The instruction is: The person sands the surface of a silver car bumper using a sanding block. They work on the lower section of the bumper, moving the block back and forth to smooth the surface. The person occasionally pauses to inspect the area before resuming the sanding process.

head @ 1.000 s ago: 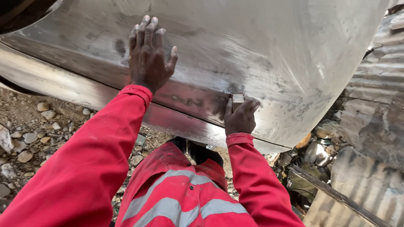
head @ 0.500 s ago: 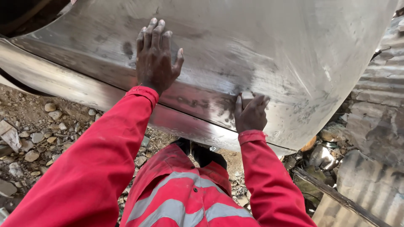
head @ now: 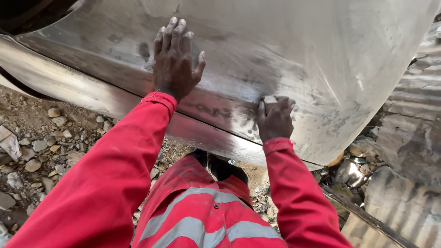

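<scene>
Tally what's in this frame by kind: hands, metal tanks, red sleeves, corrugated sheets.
Hands: 2, the left hand flat on the tank, the right hand curled against it
Metal tanks: 1, the tank
Red sleeves: 2, left sleeve, right sleeve
Corrugated sheets: 2, upper sheet, lower sheet
Total: 7

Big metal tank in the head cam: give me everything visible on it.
The metal tank is a large curved shell of dull silvery sheet metal, scuffed, with dark smudges. A raised band or seam runs diagonally along its lower part, shinier than the rest. It fills the top of the view, above stony ground; what supports it is out of view. The left hand lies flat on it, fingers spread. The right hand presses near the seam, fingers curled; whether it holds anything is hidden.
</scene>
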